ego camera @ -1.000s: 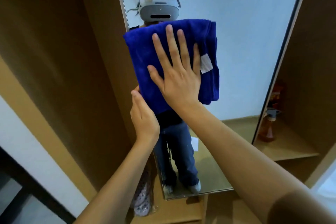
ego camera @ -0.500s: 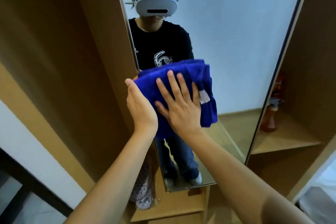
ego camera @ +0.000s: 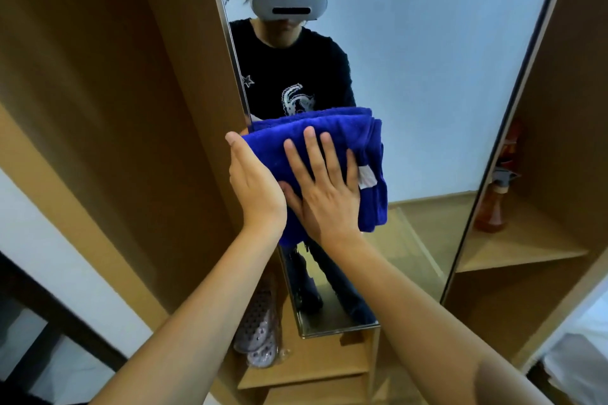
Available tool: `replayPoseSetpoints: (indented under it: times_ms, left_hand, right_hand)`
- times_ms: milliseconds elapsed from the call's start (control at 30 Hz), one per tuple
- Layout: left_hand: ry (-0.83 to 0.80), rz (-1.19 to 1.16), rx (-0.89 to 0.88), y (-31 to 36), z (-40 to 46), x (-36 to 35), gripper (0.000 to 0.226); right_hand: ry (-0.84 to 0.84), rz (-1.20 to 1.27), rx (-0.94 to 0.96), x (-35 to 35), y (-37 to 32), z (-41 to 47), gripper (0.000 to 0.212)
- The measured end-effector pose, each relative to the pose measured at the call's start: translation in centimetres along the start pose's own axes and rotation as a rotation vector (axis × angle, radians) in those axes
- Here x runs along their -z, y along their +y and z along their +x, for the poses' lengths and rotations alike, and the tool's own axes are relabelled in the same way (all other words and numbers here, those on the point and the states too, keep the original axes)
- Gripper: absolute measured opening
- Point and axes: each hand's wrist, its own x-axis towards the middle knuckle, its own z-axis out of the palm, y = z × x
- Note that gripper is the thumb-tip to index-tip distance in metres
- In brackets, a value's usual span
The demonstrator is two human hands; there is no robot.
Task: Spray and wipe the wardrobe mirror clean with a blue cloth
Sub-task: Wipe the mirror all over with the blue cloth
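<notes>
While wiping mid-glass | right hand [ego camera: 324, 194] flat, fingers spread, presses blue cloth [ego camera: 332, 141] onto mirror [ego camera: 427, 76] | left hand [ego camera: 255, 187] open, steadies cloth's edge against bunching.

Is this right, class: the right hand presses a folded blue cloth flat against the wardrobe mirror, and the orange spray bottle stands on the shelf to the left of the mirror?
Not quite. The right hand does press the folded blue cloth flat against the wardrobe mirror, but the orange spray bottle stands on the shelf to the right of the mirror, not the left. The head view shows it.
</notes>
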Motion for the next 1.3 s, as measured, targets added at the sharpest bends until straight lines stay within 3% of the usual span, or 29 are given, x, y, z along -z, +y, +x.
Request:
replayPoseSetpoints:
  times_ms: [300, 400, 533, 1067, 1300]
  left_hand:
    - [-0.015, 0.202, -0.190, -1.4, -0.5, -0.7, 0.053]
    - [0.031, 0.257, -0.197, -1.7, -0.7, -1.2, 0.031]
    - [0.076, 0.306, -0.215, -2.3, -0.9, -1.6, 0.047]
    - [0.203, 0.470, -0.189, -4.2, -2.3, -1.7, 0.047]
    - [0.191, 0.500, -0.222, -7.2, -3.5, -0.7, 0.049]
  right_hand:
    - [0.080, -0.016, -0.031, 0.3, 3.5, 1.0, 0.068]
    - [0.095, -0.027, -0.048, 0.6, 5.5, 1.3, 0.068]
    - [0.100, -0.036, -0.050, 1.1, 8.1, 1.6, 0.060]
    - [0.016, 0.057, -0.086, 2.8, 16.9, 1.4, 0.059]
    - [0.057, 0.052, -0.105, 2.1, 18.2, 0.1, 0.059]
